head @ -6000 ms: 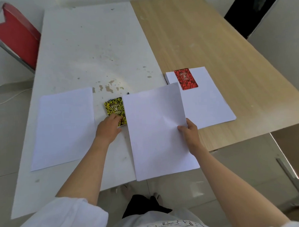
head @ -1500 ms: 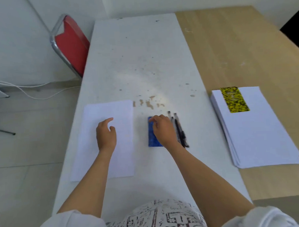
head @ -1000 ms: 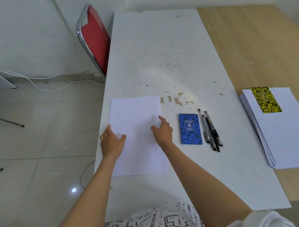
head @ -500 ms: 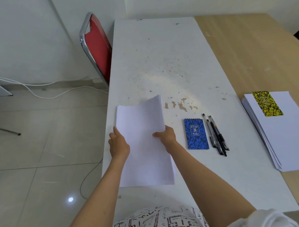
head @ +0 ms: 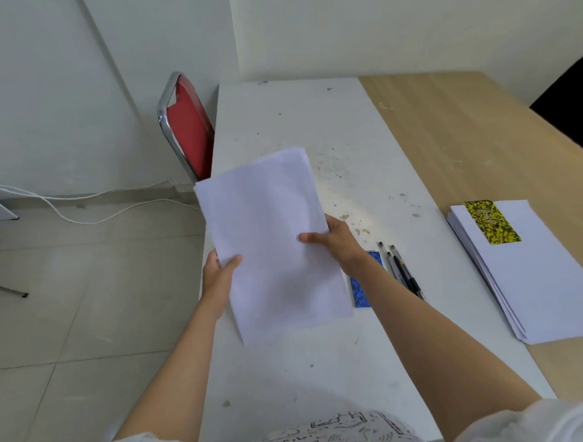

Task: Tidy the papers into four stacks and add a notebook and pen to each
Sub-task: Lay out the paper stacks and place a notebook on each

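Papers [head: 271, 241] are up off the white table [head: 323, 369], the left hand [head: 217, 274] pinching their left edge and the right hand [head: 338, 242] gripping the right edge: squaring this stack looks like the step in hand. Next they should go down flat, then take the blue notebook [head: 361, 291] and one of the pens [head: 401, 269] lying just right (the far-right stack [head: 536, 277] already carries a yellow notebook [head: 492, 222]).

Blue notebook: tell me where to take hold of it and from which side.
Grip the blue notebook by its long right edge, coming from above on the pens' side. It lies flat on the white table, and its left part is hidden behind the held papers and the right hand.
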